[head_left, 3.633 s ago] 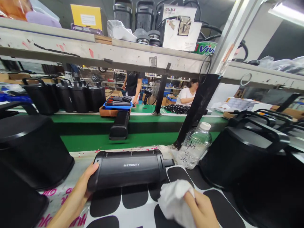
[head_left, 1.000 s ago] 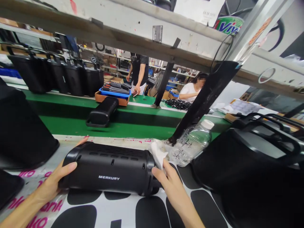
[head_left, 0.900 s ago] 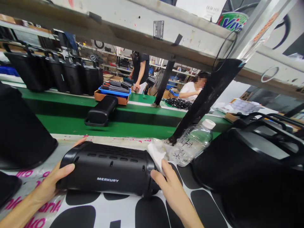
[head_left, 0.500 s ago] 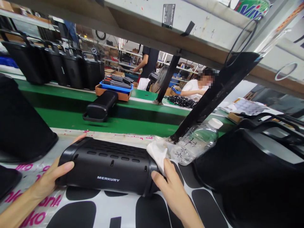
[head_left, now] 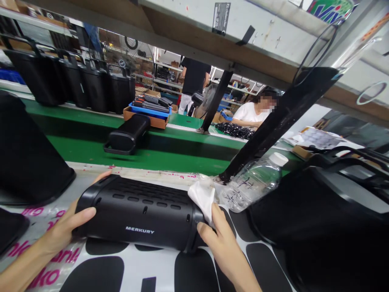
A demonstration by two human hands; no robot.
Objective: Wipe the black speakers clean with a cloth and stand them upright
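A black speaker (head_left: 136, 217) marked MERKURY lies on its side in front of me, its slotted grille strip facing up. My left hand (head_left: 71, 221) is closed round its left end, thumb on the front and fingers behind. At the right end, my right hand (head_left: 219, 233) pinches a crumpled white cloth (head_left: 202, 196) and presses against the end cap. Part of the cloth rests on the cap's top corner; some right fingers are hidden. Under the speaker lies a white sheet (head_left: 139, 263) with black rounded shapes.
A clear bottle (head_left: 255, 182) leans behind my right hand, beside a slanted black post (head_left: 273, 125). Large black speakers (head_left: 319, 202) stand at right and left. Another speaker (head_left: 129, 134) rests on the green belt (head_left: 179, 156). Two people are beyond it.
Both hands keep their hold, with the speaker and cloth almost unmoved. The view shifts slightly. In the background, the standing person has turned and the seated person's arm has lowered.
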